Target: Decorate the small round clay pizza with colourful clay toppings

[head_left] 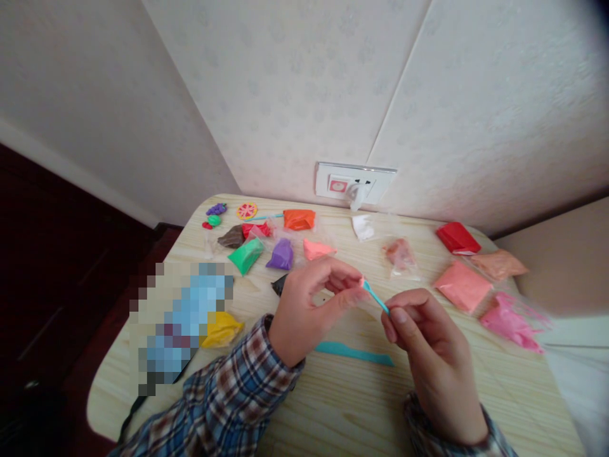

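Note:
My left hand (316, 311) is closed in a pinch on a small piece of pink modelling clay (362, 280) above the table. My right hand (428, 349) grips a thin blue modelling tool (379, 301) between thumb and fingers. The tool's tip meets the clay at my left fingertips. Below both hands, a flat blue plastic knife (354, 352) lies on the wooden table (333, 406). Just behind my left hand are a bag of black clay (278, 285), partly hidden, and a bag of coral clay (318, 249).
Bags of purple (280, 254), green (245, 256), orange (299, 219) and white clay (363, 227) lie toward the wall. Pink bags (464, 287) and a red packet (458, 238) sit right. A yellow bag (221, 330) lies beside a blurred phone-like object (190, 324). Small clay fruits (216, 209) stand back left.

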